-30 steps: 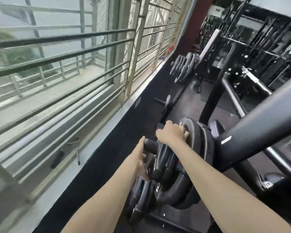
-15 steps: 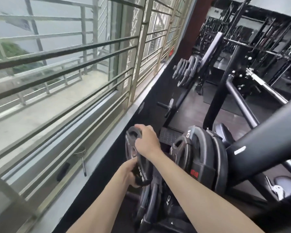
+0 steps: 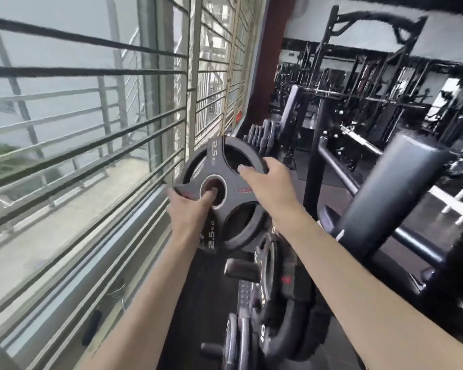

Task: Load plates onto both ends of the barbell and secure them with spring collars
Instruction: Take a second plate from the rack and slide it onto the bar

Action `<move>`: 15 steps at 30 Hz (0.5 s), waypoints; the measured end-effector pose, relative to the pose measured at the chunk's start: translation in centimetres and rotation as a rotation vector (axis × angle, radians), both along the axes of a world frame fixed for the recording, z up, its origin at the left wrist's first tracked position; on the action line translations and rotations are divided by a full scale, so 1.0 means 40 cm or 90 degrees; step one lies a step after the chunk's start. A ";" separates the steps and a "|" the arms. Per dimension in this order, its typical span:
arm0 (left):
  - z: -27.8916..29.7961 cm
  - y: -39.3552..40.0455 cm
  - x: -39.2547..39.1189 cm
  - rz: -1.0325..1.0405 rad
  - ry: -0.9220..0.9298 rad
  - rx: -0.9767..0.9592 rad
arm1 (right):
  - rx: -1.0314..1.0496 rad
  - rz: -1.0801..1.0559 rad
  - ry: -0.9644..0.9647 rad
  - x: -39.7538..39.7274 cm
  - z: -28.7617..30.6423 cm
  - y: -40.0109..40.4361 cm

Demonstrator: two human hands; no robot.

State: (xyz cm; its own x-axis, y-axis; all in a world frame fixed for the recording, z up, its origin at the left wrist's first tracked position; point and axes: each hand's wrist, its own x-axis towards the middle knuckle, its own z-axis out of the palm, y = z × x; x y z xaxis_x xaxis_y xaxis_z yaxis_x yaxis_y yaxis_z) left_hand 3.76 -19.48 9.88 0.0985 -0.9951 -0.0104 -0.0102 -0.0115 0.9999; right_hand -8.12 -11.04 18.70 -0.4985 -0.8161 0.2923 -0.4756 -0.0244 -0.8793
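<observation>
A black 2.5 kg plate point(image 3: 226, 166) with grip cut-outs and a steel-ringed centre hole is raised in front of me, its face toward the camera. My left hand point(image 3: 190, 206) grips its left edge, thumb in the centre hole. My right hand point(image 3: 265, 182) grips its upper right rim. Below, more black plates point(image 3: 267, 265) hang on the pegs of a storage rack. A spring collar point(image 3: 116, 291) lies on the window ledge at lower left. A barbell point(image 3: 358, 137) rests on a rack at the right, further back.
A barred window point(image 3: 91, 129) runs along the left. A thick black padded post point(image 3: 385, 193) slants up at the right. Another row of plates point(image 3: 262, 132) stands further back, with black racks and machines beyond.
Both hands have lifted the small plate off the storage rack and up to chest height, turning its face toward me. The view has tilted upward.
</observation>
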 end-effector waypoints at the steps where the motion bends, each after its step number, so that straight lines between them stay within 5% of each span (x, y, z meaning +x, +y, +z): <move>1: 0.030 0.024 -0.019 -0.003 -0.022 -0.065 | -0.045 -0.051 -0.027 -0.022 0.006 0.040; 6: 0.172 0.237 -0.130 -0.093 -0.079 -0.315 | -0.314 -0.280 -0.087 -0.148 0.014 0.309; 15: 0.203 0.763 -0.439 -0.446 0.074 -0.293 | -0.364 -0.586 -0.089 -0.375 -0.010 0.976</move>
State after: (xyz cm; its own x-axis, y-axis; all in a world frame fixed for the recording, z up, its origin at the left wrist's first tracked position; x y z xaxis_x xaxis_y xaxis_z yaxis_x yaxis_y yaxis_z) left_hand -13.80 11.03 18.01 -0.5187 -0.7340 0.4385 0.2402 0.3671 0.8986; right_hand -23.11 27.99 18.29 -0.9070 0.1246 0.4023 -0.4171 -0.1322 -0.8992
